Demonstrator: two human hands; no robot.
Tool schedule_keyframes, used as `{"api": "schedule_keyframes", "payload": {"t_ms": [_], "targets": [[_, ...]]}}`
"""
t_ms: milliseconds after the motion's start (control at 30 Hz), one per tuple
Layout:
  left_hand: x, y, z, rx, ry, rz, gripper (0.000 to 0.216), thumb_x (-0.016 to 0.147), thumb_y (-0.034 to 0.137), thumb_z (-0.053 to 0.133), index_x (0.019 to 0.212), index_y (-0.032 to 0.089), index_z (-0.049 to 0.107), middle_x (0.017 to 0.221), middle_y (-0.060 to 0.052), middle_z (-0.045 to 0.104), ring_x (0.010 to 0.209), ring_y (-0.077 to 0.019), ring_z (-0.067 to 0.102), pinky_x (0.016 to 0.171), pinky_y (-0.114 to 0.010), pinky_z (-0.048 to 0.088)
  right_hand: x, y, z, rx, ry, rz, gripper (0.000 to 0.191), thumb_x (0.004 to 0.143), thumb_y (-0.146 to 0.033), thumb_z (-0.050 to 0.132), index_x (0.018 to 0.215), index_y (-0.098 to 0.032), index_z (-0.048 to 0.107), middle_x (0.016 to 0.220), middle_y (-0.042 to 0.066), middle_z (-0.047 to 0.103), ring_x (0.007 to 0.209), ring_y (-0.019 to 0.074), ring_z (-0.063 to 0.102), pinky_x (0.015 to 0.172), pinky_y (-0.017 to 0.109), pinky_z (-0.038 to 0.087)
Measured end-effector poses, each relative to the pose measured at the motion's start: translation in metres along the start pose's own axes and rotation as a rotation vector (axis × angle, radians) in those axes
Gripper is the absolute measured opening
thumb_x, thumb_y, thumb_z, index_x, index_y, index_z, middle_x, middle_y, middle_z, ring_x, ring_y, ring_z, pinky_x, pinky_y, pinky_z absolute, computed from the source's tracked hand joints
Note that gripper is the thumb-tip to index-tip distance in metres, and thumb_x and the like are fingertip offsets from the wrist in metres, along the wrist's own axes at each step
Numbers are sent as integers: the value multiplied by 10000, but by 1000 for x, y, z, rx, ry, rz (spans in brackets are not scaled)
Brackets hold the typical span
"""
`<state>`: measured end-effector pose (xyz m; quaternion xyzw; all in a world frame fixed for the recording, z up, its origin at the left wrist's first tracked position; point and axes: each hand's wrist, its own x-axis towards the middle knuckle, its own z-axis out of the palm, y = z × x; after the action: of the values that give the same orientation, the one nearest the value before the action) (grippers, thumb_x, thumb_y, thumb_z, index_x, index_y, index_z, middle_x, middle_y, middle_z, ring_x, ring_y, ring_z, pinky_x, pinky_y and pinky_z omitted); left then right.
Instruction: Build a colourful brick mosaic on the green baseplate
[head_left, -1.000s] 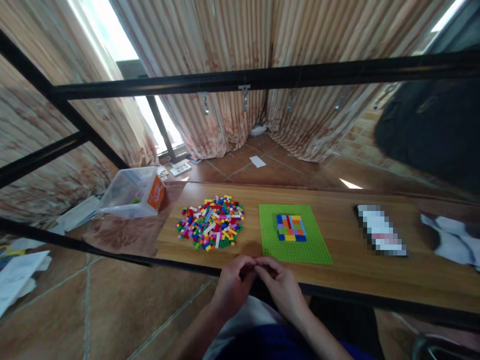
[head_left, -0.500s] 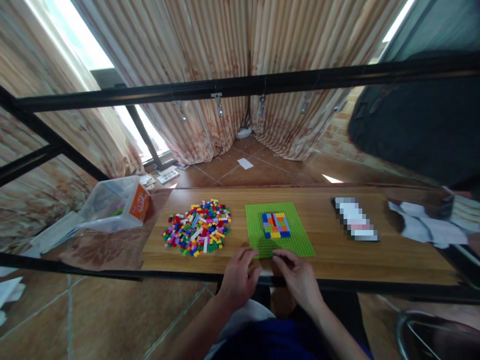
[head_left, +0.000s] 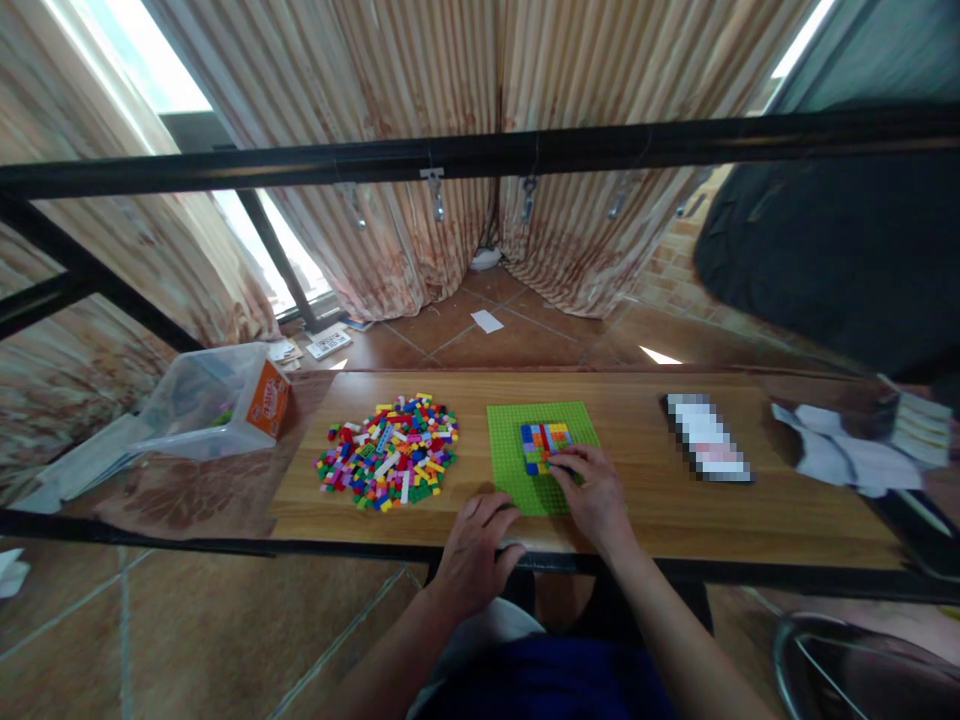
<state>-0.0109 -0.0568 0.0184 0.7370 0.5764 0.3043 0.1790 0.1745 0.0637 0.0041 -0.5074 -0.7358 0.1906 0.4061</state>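
The right hand (head_left: pixel 592 490) lay on the green baseplate (head_left: pixel 510 455), fingertips pinched at the near edge of a block of coloured bricks (head_left: pixel 544 442) – whether they held a brick could not be told. The left hand (head_left: pixel 476 545), fingers loosely spread, rested at the baseplate's near-left corner by the table edge (head_left: pixel 337 550), with a loose brick pile (head_left: pixel 386 462) beyond it to the left. Further left lay a tipped clear tub (head_left: pixel 217 400) – its orange label unreadable – and bare wood lay right of the right hand.
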Motion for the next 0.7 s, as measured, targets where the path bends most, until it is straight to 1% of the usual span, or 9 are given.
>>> {"api": "schedule_keyframes", "payload": {"t_ms": [200,300,467,700], "targets": [[0,0,-1,6,-21,-14,367,829,233,696,1185,175,627,1278,-104,606,1198,-278,529,1068,-486,431,3,5,3,-28,13,-57,217,890,-371,591,862,-268,781,992,75,635,933,234,591,873,429,476],[0,0,-1,5,-32,-14,358,844,245,679,1191,179,622,1284,-99,604,1201,-273,526,1070,-477,429,6,5,2,-57,7,-77,235,900,-360,575,852,-255,779,991,82,639,932,238,588,864,433,474],[-1,-1,0,1,-33,-21,389,834,239,688,1211,182,613,1291,-97,597,1206,-274,518,1068,-470,430,3,2,1,-104,-3,-128,216,905,-329,570,902,-230,762,1007,94,649,968,251,576,863,431,478],[-2,-1,0,6,-22,-15,390,836,234,683,1216,184,607,1298,-97,589,1210,-275,510,1062,-475,435,-1,0,3,-171,21,-141,199,912,-307,558,911,-196,724,1019,110,654,973,259,566,864,434,482]]}}
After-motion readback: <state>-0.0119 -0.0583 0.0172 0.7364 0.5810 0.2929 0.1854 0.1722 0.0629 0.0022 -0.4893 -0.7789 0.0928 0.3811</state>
